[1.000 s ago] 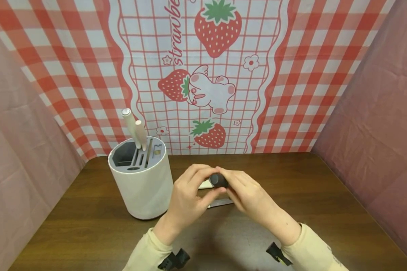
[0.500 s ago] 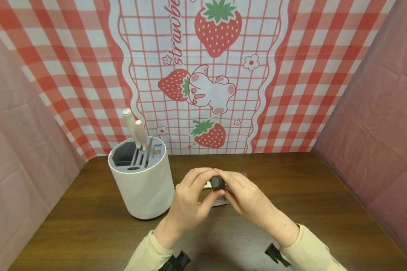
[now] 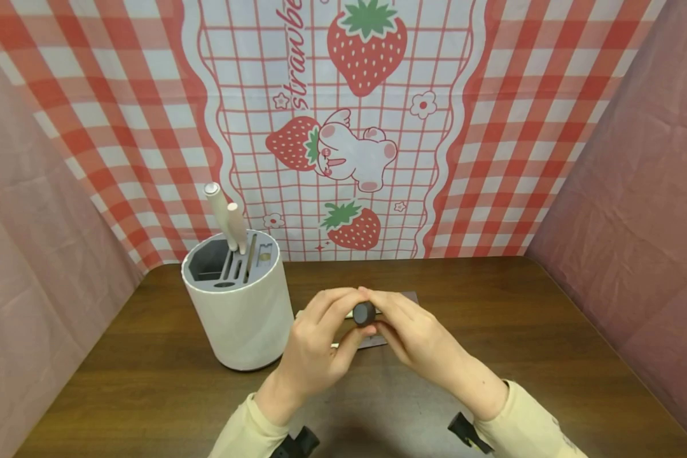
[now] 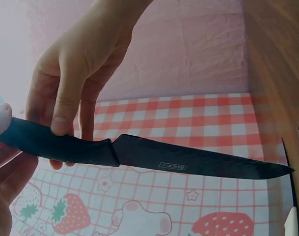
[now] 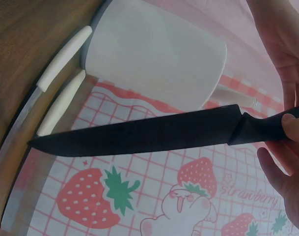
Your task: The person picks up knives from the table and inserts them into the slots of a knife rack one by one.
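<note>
- Progress, from the stocked side: I see two pale handles (image 3: 220, 213) standing in the white holder (image 3: 243, 324), left of centre in the head view, with bare slots beside them.
- Outstanding, as I judge it: two white-handled knives (image 5: 66, 59) lie outside the holder, flat on the bench (image 3: 549, 331), and the black knife (image 4: 203, 156) is held up, neither laid down nor slotted.
- Hands, centre of the head view: the left hand (image 3: 313, 343) and the right hand (image 3: 420, 331) both pinch the black handle, thumbs and fingers closed about it.
- Black knife, relative to the hands: its handle sits between their fingertips, butt end up, the blade hanging below towards the bench (the head view hides the blade; my wrist views show it).
</note>
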The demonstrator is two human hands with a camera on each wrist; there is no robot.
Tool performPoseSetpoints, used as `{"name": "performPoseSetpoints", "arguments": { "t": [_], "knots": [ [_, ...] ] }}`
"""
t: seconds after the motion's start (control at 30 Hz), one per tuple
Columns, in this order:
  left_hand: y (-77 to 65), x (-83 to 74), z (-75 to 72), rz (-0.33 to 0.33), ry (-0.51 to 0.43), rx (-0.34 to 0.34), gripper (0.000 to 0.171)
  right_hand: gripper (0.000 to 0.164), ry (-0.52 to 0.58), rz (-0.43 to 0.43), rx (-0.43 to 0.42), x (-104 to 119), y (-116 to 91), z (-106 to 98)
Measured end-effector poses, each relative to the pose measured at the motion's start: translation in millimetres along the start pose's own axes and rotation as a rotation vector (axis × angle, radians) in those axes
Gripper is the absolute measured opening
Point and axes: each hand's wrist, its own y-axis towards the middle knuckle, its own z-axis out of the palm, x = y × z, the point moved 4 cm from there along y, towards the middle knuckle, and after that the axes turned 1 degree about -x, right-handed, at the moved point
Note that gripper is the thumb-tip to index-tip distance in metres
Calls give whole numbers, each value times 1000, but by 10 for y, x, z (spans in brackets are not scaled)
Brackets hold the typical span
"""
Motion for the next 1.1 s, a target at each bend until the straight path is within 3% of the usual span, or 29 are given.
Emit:
{"name": "performPoseSetpoints", "arguments": {
  "t": [0.27, 0.5, 1.1],
  "knots": [
    [48, -35, -90, 7, -23, -12, 30, 33, -10, -29, -43, 13, 0, -49],
    [82, -66, -165, 25, -10, -69, 30, 29, -6, -55, -69, 19, 10, -67],
    [158, -191, -380, 61, -13, -188, 29, 26, -9, -12, -73, -66, -98, -44]
  ]
}}
